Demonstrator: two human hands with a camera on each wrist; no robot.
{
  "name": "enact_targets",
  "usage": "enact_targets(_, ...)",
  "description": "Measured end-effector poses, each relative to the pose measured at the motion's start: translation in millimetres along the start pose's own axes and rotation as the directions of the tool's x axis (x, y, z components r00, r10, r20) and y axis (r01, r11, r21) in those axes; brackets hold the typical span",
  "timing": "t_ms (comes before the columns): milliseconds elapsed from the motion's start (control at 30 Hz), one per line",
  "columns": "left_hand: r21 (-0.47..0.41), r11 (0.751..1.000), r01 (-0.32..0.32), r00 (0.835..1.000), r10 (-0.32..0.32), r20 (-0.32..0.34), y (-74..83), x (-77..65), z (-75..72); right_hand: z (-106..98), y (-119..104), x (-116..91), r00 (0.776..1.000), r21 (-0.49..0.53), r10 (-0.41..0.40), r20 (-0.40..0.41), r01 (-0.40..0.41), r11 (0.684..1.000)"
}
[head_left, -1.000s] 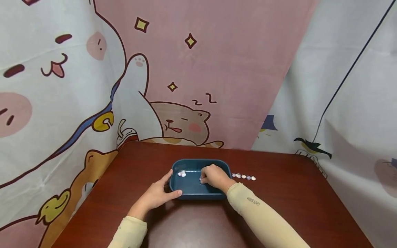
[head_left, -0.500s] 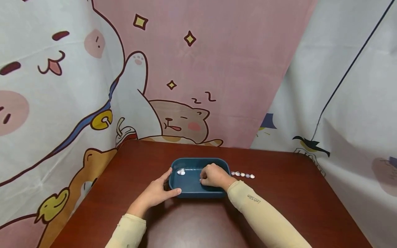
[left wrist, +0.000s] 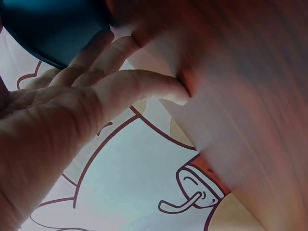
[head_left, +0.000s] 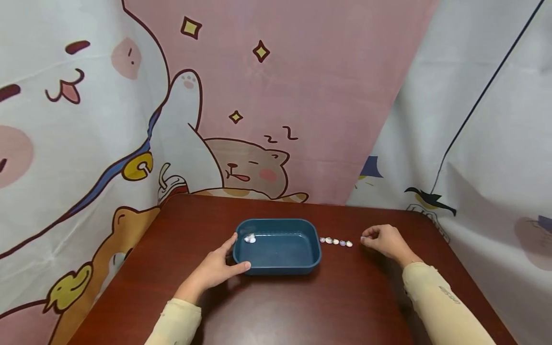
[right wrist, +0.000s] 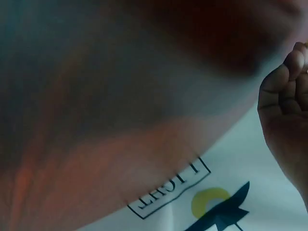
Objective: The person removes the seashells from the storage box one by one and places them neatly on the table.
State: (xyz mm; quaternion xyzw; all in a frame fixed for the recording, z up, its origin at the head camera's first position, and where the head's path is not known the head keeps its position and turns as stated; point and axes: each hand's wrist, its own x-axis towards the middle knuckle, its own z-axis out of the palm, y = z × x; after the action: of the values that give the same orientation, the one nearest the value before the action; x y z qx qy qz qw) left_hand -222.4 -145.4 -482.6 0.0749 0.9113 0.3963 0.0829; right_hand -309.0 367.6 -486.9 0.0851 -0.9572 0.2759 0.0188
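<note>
A dark blue plastic tray (head_left: 280, 270) stands on the table, with a small pile of white shells (head_left: 249, 238) at its left end. My left hand (head_left: 213, 269) lies at the tray's left side, thumb by the near corner and fingers stretched along the end. In the left wrist view, those fingers (left wrist: 139, 82) look straight, beside the tray wall (left wrist: 57, 29). Right of the tray runs a row of several small shells (head_left: 336, 242). Beyond the row's right end my right hand (head_left: 387, 243) pinches a small pale purple shell (head_left: 363, 237) close over the tabletop.
The reddish-brown wooden table (head_left: 276, 311) reaches back to a cartoon-printed cloth (head_left: 327, 120), which also hangs along both sides. The right wrist view is mostly blurred tabletop, with the hand at its right edge.
My right hand has come out of the tray and moved right, past the row, with a small shell in its fingertips. My left hand has stayed at the tray.
</note>
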Motion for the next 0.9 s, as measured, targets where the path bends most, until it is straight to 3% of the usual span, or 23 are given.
enact_targets(67,-0.004,1.000,0.000,1.000,0.000,-0.003,-0.6,-0.5,-1.0,3,20,-3,0.997,0.000,0.003,0.078,-0.003,1.000)
enact_targets(200,-0.013,1.000,-0.008,1.000,0.008,-0.002,-0.6,0.4,-0.1,12,34,-1,0.994,0.043,-0.006,0.108,0.002,0.999)
enact_targets(567,-0.002,1.000,0.022,1.000,-0.022,-0.008,-0.9,-3.3,-0.2,21,29,2,0.987,0.151,0.067,0.149,-0.089,0.984)
enact_targets(900,-0.007,1.000,-0.005,1.000,0.005,-0.002,-3.3,-2.3,1.3,24,31,0,0.984,0.151,0.115,0.133,-0.135,0.979)
